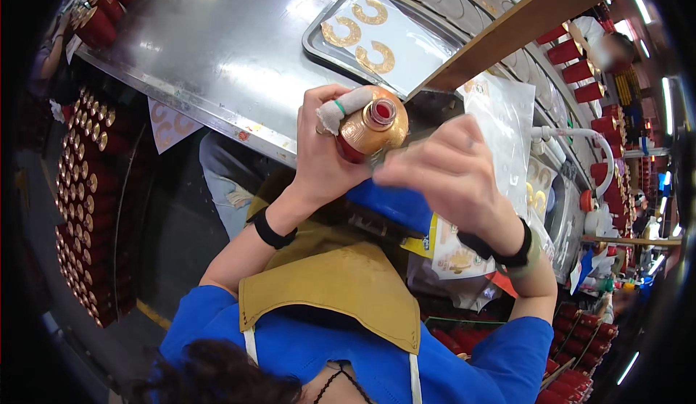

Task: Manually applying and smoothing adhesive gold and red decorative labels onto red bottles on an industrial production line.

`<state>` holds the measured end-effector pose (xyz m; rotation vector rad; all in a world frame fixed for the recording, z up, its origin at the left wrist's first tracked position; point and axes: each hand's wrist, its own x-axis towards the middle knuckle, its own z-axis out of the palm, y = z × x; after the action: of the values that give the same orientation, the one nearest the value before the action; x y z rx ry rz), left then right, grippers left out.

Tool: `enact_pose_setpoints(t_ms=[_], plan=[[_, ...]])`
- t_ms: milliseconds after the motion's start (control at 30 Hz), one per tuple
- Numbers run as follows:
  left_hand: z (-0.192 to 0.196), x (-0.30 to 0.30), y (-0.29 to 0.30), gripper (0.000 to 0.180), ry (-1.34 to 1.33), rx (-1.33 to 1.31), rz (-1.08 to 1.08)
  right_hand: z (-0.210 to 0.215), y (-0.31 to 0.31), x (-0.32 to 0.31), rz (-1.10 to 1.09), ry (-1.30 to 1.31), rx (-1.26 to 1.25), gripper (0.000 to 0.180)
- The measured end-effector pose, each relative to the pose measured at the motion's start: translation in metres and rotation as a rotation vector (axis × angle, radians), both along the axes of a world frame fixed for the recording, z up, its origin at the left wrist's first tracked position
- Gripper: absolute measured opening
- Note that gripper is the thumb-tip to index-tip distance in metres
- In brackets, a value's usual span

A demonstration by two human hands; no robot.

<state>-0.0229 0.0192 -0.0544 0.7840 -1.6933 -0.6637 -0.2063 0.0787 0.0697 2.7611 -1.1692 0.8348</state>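
Note:
My left hand (322,143) is wrapped round a red bottle (350,151) with a gold shoulder; its open neck shows red inside and tilts up toward me. One left finger wears a whitish cloth finger cover (353,101) with a green band and lies along the gold shoulder. Just right of the bottle, my right hand (449,168) is curled closed and slightly blurred. Its fingertips are close to the bottle's lower side; anything between them is hidden. Beyond the bottle, a metal tray (313,45) carries a white sheet with gold C-shaped labels (375,57).
A steel table (210,48) stretches to the far left, with red bottles (98,27) at its end. Crates of gold-topped red bottles (83,186) stand left. A wooden bar (507,27) slants across the right, above a conveyor. A white curved pipe (605,157) and plastic sheets (500,128) lie right.

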Motion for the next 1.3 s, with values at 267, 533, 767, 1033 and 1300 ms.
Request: enact_pose_setpoints(t_ms=[267,533,767,1033,1300], plan=[[0.008,0.007,-0.005,0.077,0.146,0.158,-0.358,-0.006,-0.001,-0.015,0.008,-0.049,-0.021,0.026],[-0.002,0.011,-0.004,0.09,0.088,0.248,-0.396,-0.001,-0.008,-0.012,-0.049,-0.054,-0.153,0.022],[0.022,0.009,-0.009,0.074,0.368,0.28,-0.508,-0.016,0.033,-0.029,-0.224,-0.155,0.138,0.023],[0.024,-0.013,-0.002,0.077,0.006,0.083,-0.145,-0.015,0.035,-0.014,-0.613,-0.595,0.1,0.029],[0.017,-0.019,0.002,0.08,0.168,0.2,-0.113,-0.027,0.013,0.014,-0.642,-0.565,0.211,0.022]])
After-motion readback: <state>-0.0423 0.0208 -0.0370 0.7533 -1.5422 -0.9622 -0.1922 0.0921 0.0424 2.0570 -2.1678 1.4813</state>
